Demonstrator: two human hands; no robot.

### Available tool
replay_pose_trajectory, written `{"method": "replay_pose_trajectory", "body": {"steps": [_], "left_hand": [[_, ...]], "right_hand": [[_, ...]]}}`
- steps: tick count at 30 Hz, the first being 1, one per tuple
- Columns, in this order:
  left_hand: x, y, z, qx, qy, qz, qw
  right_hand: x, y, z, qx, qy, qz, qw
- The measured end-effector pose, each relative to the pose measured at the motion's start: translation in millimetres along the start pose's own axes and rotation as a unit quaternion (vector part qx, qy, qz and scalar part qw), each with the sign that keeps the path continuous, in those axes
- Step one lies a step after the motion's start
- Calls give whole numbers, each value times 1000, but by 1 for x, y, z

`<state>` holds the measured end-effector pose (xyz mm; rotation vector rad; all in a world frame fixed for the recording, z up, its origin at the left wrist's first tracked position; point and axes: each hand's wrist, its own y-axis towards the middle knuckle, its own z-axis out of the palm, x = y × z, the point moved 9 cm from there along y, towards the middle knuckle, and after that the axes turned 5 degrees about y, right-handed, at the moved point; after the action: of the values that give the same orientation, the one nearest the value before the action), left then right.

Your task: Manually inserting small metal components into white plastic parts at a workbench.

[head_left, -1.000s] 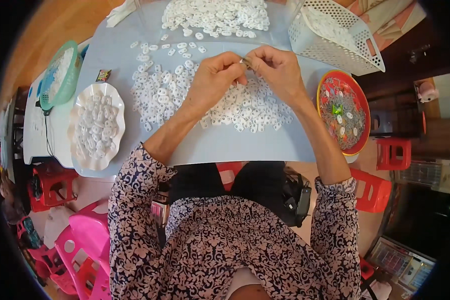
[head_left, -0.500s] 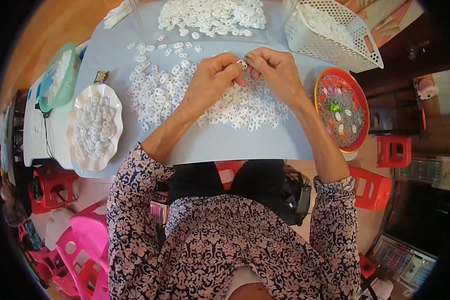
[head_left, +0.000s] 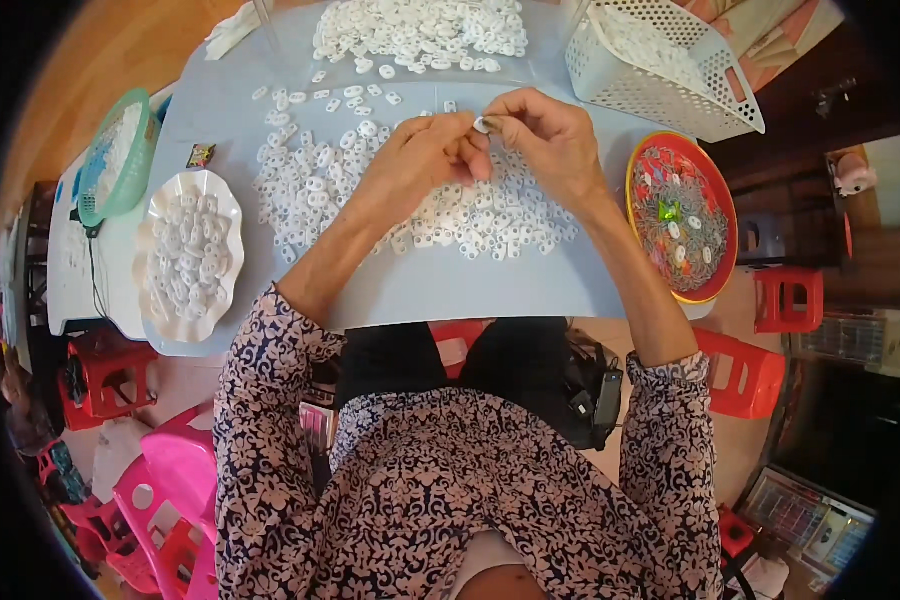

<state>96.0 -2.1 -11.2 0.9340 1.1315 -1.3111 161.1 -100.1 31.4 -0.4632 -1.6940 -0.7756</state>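
Observation:
Above a spread of small white two-holed plastic pieces (head_left: 480,222), my hands meet fingertip to fingertip. One small white plastic piece (head_left: 481,125) is pinched between them, its far side covered by fingers. My left hand (head_left: 415,158) is closed at its thumb and forefinger, with the other fingers curled beneath. My right hand (head_left: 548,142) grips the same piece between thumb and bent forefinger. Right of that hand stands a red bowl with a yellow rim (head_left: 733,235), holding many thin grey metal bits, a green packet and several white pieces.
A scalloped white dish (head_left: 238,240) of similar pieces stands at the left, beside a small wrapped packet (head_left: 201,155). Beyond it is a green basket (head_left: 150,150). A clear tray heaped with pieces (head_left: 420,35) lies at the far side, a white perforated basket (head_left: 660,105) at far right.
My left fingers have shifted around the piece, and my right forefinger is bent higher over it. The piece now shows as a plain white end. Both hands stay over the same spot.

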Motion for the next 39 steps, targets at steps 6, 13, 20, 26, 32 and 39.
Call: {"method": "replay_pose_trajectory", "body": {"steps": [6,13,20,26,32,39], "left_hand": [[13,3,7,83,-176,-35,980],[14,2,18,125,-220,-45,966],[3,0,12,72,-201,8,977],[-2,0,1,-15,-118,42,992],[-12,-4,-5,-51,41,95,993],[-12,-5,-4,-80,121,103,984]], "right_hand": [[6,0,1,-4,10,-57,998],[10,-3,2,0,6,-79,997],[15,-5,2,-4,30,-99,995],[1,-4,-7,-41,33,-8,999],[0,2,1,-16,1,20,1000],[-12,-3,1,-38,4,50,998]]}}
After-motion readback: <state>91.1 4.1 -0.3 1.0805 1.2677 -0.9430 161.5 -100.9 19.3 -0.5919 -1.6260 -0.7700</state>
